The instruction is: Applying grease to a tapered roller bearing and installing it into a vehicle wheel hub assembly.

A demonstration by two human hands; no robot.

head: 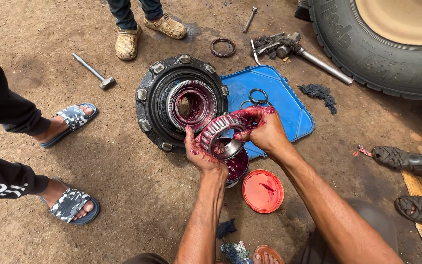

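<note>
At the centre of the frame both hands hold a tapered roller bearing (219, 131) smeared with red grease. The left hand (200, 154) supports it from below left; the right hand (263, 128), its fingers (244, 116) coated in grease, grips it from the right. Just beneath sits an open grease tin (236, 167), and its orange lid (263, 191) lies on the dirt at lower right of it. Above the bearing a black wheel hub (180, 101) lies flat, beside a blue tray (289, 105). A tyre (367, 49) fills the upper right corner. A hammer (94, 72) lies at upper left, near sandalled feet (72, 119).
</note>
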